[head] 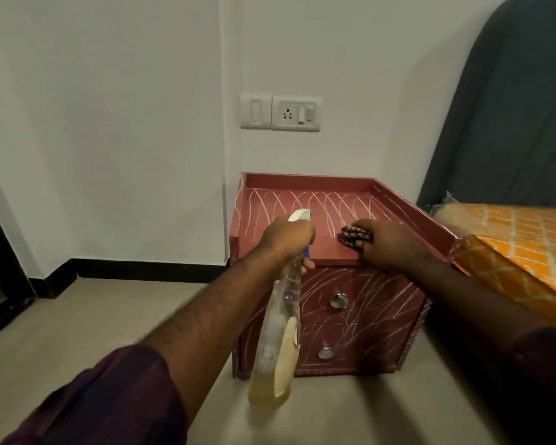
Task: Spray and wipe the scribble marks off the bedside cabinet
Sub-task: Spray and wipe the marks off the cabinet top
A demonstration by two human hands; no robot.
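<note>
The left hand (pixel 288 239) wraps around the neck of a clear spray bottle (pixel 278 332), nozzle aimed at the bedside cabinet (pixel 344 319) top, probably to wet the white scribble marks (pixel 305 203) ahead of it. The right hand (pixel 389 244) grips a bunched checked cloth (pixel 355 236), pressing it on the top's front area, just right of the bottle. Both of the 2 drawer fronts remain scribbled.

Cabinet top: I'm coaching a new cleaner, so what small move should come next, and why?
Probably slide the cloth toward the back rim. The right hand holds it on the near strip, which looks free of marks, while white scribbles cover the rear of the top.
</note>
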